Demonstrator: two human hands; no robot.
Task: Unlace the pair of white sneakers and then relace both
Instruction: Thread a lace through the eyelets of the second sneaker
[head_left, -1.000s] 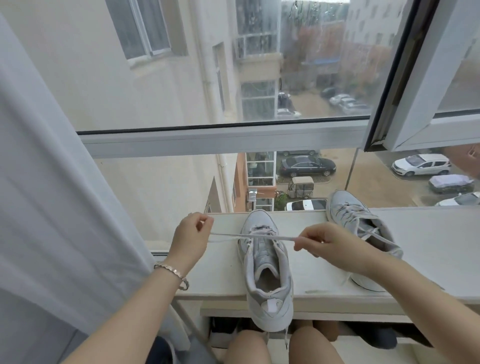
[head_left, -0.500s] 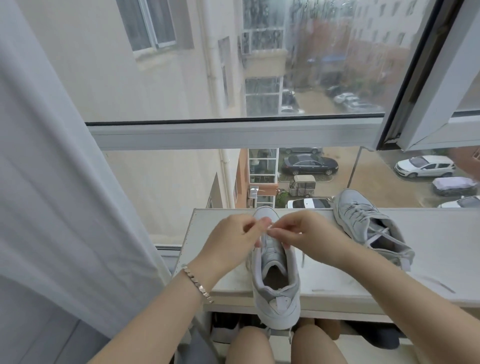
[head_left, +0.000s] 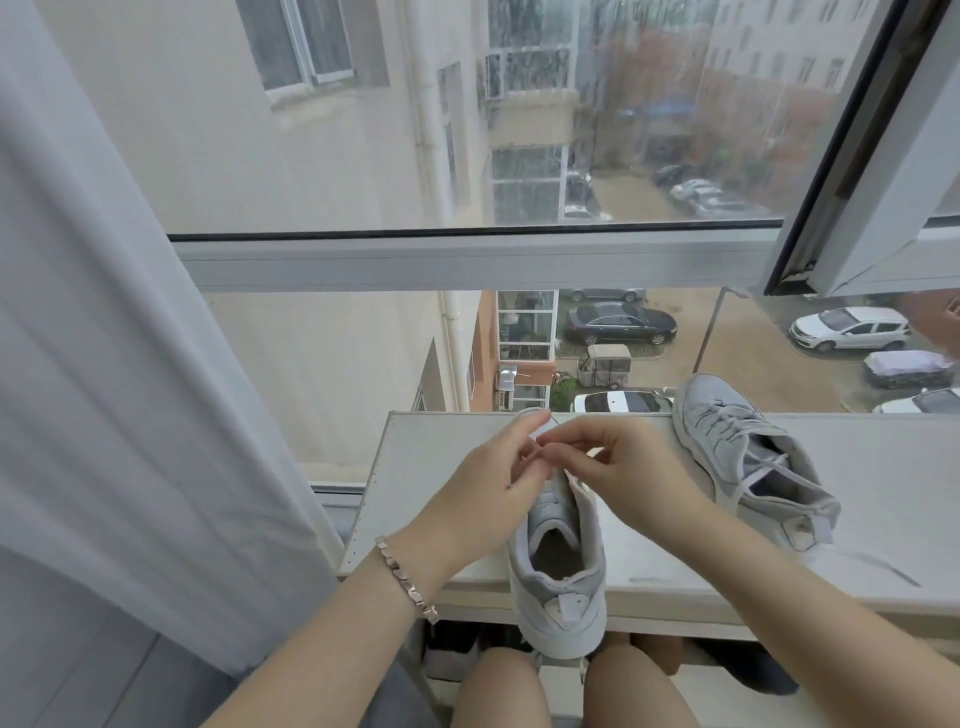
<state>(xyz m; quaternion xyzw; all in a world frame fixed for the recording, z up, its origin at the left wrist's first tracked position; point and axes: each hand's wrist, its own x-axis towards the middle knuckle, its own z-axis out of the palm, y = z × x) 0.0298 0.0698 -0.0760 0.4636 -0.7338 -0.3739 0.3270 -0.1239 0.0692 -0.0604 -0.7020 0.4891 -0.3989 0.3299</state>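
Near sneaker (head_left: 558, 551) sat toward the ledge's (head_left: 415, 467) left end, toe at the far edge, heel hanging over the near edge. No lacing showed over its tongue.

Change: a second before, the lace (head_left: 537, 446) was stretched taut across the toe end with the hands well apart. They had since closed in, and left hand (head_left: 493, 488) and right hand (head_left: 623, 467) now met over the forefoot, fingertips touching. Both pinched the lace in narrow grips, with the other fingers loosely curled.

My read: the ends were evened out on the bottom eyelets and the first cross was starting, so relacing of shoe one was barely begun.

Second sneaker (head_left: 748, 457) lay angled along the far edge to the right, laced and untouched, same spot as before. The camera had dipped slightly closer.
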